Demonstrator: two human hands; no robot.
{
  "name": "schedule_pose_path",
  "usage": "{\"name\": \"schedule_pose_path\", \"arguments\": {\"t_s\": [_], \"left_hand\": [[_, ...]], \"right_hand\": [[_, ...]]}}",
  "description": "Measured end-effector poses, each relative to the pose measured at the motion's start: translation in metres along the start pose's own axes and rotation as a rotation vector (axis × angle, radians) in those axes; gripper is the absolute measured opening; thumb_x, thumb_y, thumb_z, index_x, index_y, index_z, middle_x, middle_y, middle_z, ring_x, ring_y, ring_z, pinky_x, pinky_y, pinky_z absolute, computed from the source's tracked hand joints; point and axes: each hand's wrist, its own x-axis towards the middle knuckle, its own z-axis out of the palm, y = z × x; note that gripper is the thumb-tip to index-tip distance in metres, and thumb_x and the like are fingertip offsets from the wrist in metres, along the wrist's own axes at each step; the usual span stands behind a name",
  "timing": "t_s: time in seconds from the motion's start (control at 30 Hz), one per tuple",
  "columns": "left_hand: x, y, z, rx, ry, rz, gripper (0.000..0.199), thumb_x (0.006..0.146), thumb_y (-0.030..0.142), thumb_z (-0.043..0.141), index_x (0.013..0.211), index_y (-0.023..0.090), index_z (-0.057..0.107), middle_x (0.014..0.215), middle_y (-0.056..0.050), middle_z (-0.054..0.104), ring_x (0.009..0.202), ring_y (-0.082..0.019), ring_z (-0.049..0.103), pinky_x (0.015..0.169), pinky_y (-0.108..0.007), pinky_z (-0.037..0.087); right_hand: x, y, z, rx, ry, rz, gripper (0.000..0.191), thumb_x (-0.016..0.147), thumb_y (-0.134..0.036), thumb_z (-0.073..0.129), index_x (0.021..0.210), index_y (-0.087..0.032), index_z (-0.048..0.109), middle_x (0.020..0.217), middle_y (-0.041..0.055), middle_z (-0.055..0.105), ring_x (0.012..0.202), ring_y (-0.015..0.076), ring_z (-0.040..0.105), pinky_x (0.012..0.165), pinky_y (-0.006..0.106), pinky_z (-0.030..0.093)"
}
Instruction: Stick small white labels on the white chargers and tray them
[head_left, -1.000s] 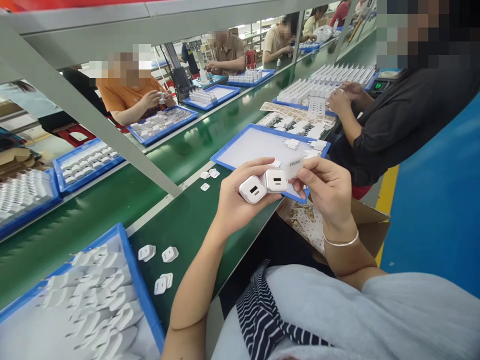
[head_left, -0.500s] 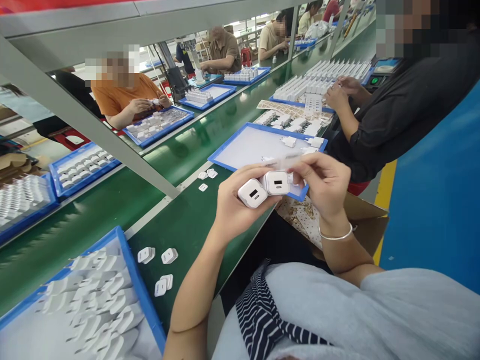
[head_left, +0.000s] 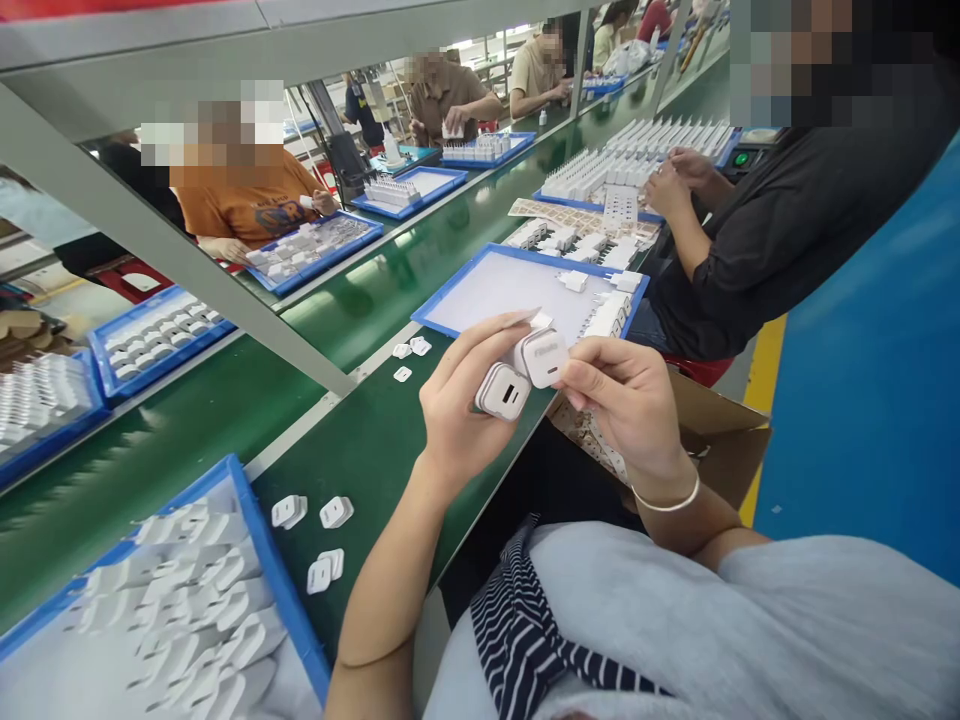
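Note:
My left hand [head_left: 457, 410] is wrapped around two white USB chargers. The nearer charger [head_left: 502, 391] faces me with a wide dark port and a narrow one. Over the front of the other lies a white faceplate [head_left: 546, 356] with faint grey lettering and one small slot. My right hand [head_left: 626, 400] pinches the lower right edge of this plate between thumb and fingers; I cannot tell if it is fixed to the charger. Left of my left forearm, small stacks of similar faceplates [head_left: 336, 512] rest on the green bench [head_left: 375, 440].
A blue-rimmed tray [head_left: 296, 600] of white chargers stands at lower left. Beyond my hands is another tray [head_left: 495, 270] with some chargers. A co-worker in a dark sleeve [head_left: 780, 220] works at right. A slanted metal post [head_left: 187, 250] crosses the left; a cardboard box [head_left: 720, 430] is below.
My right hand has come down and turned toward the second charger. Its two ports showed before; a lettered face with one slot is there now. Across the bench, the orange-shirted co-worker's hands have moved apart.

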Motion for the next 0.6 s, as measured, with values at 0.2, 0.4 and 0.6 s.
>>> {"name": "schedule_pose_path", "arguments": {"t_s": [0.2,0.4,0.6], "left_hand": [[0.0002,0.0009,0.0,0.011,0.001,0.006,0.025,0.088,0.014,0.068,0.112,0.02,0.069,0.116,-0.007,0.075,0.107,-0.02,0.073,0.095,-0.036,0.061],[-0.0006,-0.0023,-0.0001,0.023,-0.015,0.023,0.027,0.088,0.013,0.067,0.114,0.02,0.068,0.117,-0.008,0.075,0.107,-0.021,0.072,0.094,-0.036,0.062],[-0.0013,-0.0059,-0.0028,0.05,-0.046,0.084,0.029,0.088,0.016,0.068,0.117,0.021,0.067,0.119,-0.008,0.074,0.109,-0.022,0.072,0.095,-0.037,0.062]], "right_hand": [[0.0,-0.0025,0.0012,0.042,0.024,0.062,0.021,0.088,-0.032,0.076,0.071,-0.02,0.073,0.055,-0.0019,0.057,0.048,0.008,0.044,0.044,0.022,0.029],[0.0,-0.0027,0.0031,0.127,0.014,0.106,0.023,0.088,-0.031,0.075,0.069,-0.019,0.07,0.052,-0.0033,0.056,0.045,0.0065,0.042,0.041,0.02,0.028],[-0.0002,-0.0043,0.004,0.15,0.017,0.173,0.025,0.084,-0.033,0.077,0.067,-0.017,0.068,0.051,-0.0033,0.054,0.043,0.0056,0.042,0.039,0.018,0.028]]}}
